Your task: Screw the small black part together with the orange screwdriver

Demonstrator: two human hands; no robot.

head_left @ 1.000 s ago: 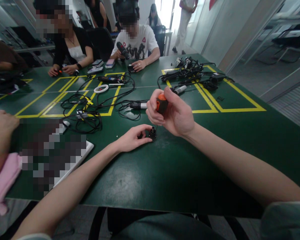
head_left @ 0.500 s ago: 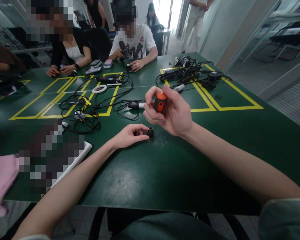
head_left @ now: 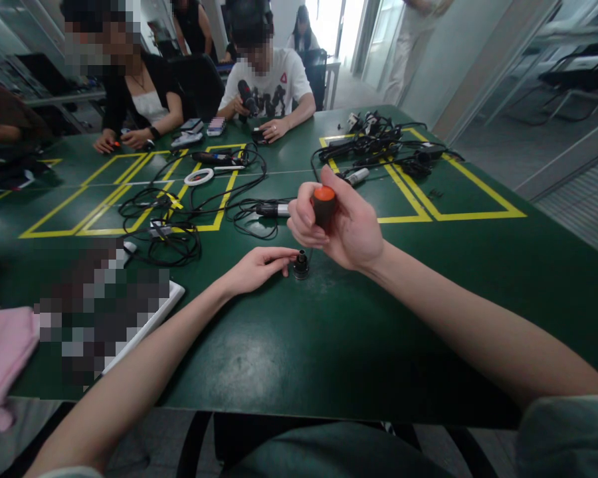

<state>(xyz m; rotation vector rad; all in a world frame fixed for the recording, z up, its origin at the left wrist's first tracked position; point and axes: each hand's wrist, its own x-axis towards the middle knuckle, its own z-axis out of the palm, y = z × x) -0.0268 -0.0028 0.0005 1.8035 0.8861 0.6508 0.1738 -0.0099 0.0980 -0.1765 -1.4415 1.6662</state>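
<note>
My right hand (head_left: 351, 222) is closed round the dark handle of a screwdriver (head_left: 323, 204) with an orange end cap. Its thin shaft points down beneath my fingers, and I cannot make out the tip. Just left of the shaft, a small black round part (head_left: 301, 265) stands upright on the green table (head_left: 289, 352), with a wide base and a narrow neck on top. My left hand (head_left: 256, 269) lies beside this part, index finger stretched to its neck. The left thumb is apart from it, lower down.
Black cables (head_left: 167, 242) lie in loops beyond my left hand, near a white ring (head_left: 198, 176). More tangled cables (head_left: 373, 143) sit at the far right within yellow tape. A white-edged tray (head_left: 172, 295) and pink cloth (head_left: 4, 352) are at left. Co-workers sit opposite.
My left thumb has come away from the black part, and the fingers are straighter. The screwdriver handle has turned in my right hand, which has shifted slightly.
</note>
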